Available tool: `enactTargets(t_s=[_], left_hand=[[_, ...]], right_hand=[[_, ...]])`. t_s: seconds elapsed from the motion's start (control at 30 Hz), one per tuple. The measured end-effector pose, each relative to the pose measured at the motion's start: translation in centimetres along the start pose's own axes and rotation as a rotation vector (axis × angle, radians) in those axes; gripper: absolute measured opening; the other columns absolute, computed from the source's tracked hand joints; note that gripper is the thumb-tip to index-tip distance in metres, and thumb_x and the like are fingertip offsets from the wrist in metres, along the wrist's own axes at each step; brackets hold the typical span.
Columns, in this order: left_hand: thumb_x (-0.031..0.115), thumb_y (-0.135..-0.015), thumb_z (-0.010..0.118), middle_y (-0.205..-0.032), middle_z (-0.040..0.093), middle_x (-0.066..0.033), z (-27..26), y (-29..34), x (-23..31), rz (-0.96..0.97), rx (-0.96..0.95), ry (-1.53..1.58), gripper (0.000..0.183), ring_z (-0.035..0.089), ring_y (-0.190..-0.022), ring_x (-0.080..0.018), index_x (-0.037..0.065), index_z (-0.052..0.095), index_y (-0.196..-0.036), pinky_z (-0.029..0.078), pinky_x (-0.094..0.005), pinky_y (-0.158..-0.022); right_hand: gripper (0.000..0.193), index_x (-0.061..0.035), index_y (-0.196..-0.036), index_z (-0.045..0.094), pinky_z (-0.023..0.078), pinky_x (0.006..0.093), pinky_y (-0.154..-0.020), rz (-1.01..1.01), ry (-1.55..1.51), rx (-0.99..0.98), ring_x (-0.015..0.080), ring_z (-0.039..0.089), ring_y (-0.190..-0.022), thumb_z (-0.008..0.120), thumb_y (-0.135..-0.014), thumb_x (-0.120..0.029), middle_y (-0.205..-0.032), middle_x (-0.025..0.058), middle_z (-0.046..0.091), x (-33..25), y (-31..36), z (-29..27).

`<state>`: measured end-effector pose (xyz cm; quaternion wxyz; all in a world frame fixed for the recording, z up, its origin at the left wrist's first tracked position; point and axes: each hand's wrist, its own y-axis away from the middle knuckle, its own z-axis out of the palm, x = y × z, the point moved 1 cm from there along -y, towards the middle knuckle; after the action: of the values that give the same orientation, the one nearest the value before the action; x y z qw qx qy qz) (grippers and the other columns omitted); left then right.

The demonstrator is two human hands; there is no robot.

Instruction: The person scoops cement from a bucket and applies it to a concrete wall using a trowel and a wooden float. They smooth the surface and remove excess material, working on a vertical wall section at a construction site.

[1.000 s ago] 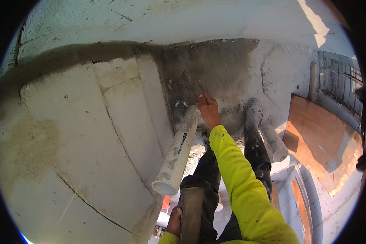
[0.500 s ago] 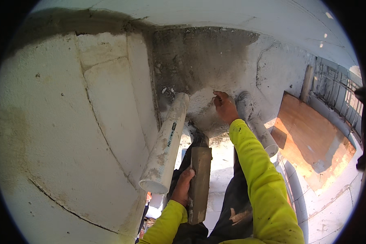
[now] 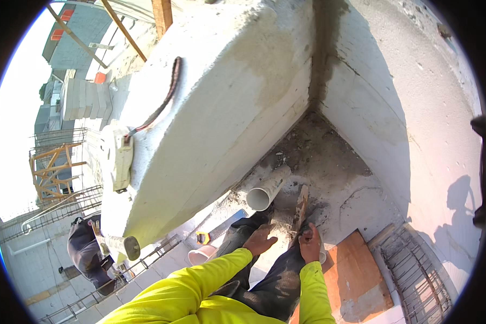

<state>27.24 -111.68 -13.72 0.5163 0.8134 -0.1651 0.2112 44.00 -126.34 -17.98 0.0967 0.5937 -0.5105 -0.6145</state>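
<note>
My left hand [image 3: 260,241] is over my left knee, thumb apart from the fingers, with nothing seen in it. Close by on the right, my right hand [image 3: 310,244] is held with its fingers curled together; whatever they may hold cannot be made out. Beyond and between the hands, a mortar-stained wooden piece [image 3: 301,204] stands tilted at the corner floor, and neither hand appears to grip it. A white pipe [image 3: 260,198] rises from the grey, mortar-smeared corner [image 3: 321,143], left of the wood. Another pipe end [image 3: 322,254] shows partly behind my right hand.
A pale block wall [image 3: 216,124] runs along the left, with a white case-like object [image 3: 122,156] and a hammer-like head [image 3: 130,248] on its edge. A handsaw [image 3: 221,227] lies near my left leg. Orange board [image 3: 356,275] and rebar [image 3: 416,270] are at right; another person [image 3: 89,251] is lower left.
The view has swung, showing more of the left side and outdoors. My left hand has let go of the mortar-coated block-shaped piece. My right hand has drawn back from the wall toward my knees.
</note>
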Motion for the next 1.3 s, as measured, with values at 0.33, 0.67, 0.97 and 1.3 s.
enactTargets(t_s=[0.33,0.67,0.97,1.3], left_hand=[[0.030,-0.083,0.058,-0.098,0.070,-0.0268,-3.7,25.6,-4.4,-0.418,0.782,0.550,0.055,0.071,-0.091,-0.0342,-0.008,0.062,-0.124,0.053,-0.0386,-0.086],[0.031,-0.083,0.060,-0.125,0.062,-0.0269,7.0,31.2,-9.6,-0.710,0.685,0.675,0.053,0.058,-0.121,-0.0395,0.000,0.064,-0.126,0.043,-0.0432,-0.106],[0.031,-0.083,0.057,-0.124,0.064,-0.0255,5.8,41.1,-24.0,-0.739,0.819,0.898,0.055,0.060,-0.117,-0.0408,0.000,0.064,-0.127,0.043,-0.0421,-0.106],[0.017,-0.095,0.056,-0.105,0.067,-0.0033,13.5,52.7,-34.7,-0.976,1.023,1.674,0.045,0.064,-0.083,-0.0122,0.002,0.054,-0.138,0.052,-0.0299,-0.062]], right_hand=[[0.028,-0.0005,-0.122,0.059,0.046,0.0262,-0.069,-0.629,0.240,-0.215,0.0096,0.050,-0.074,0.064,-0.095,-0.008,-0.086,0.0021,0.056,-28.6,8.8,-8.6],[0.032,0.0029,-0.126,0.057,0.049,0.0239,-0.073,-0.747,0.371,-0.457,0.0091,0.054,-0.082,0.061,-0.096,-0.007,-0.099,0.0048,0.058,-32.2,19.5,-4.5],[0.032,0.0018,-0.122,0.062,0.051,0.0288,-0.075,-0.648,0.651,-0.812,0.0161,0.062,-0.083,0.053,-0.104,-0.023,-0.099,0.0096,0.061,-24.4,30.2,13.6],[0.027,-0.0024,-0.091,0.058,0.047,0.0262,-0.061,-0.578,0.559,-0.942,0.0100,0.055,-0.069,0.065,-0.097,-0.028,-0.081,0.0033,0.060,-21.7,33.8,43.1]])
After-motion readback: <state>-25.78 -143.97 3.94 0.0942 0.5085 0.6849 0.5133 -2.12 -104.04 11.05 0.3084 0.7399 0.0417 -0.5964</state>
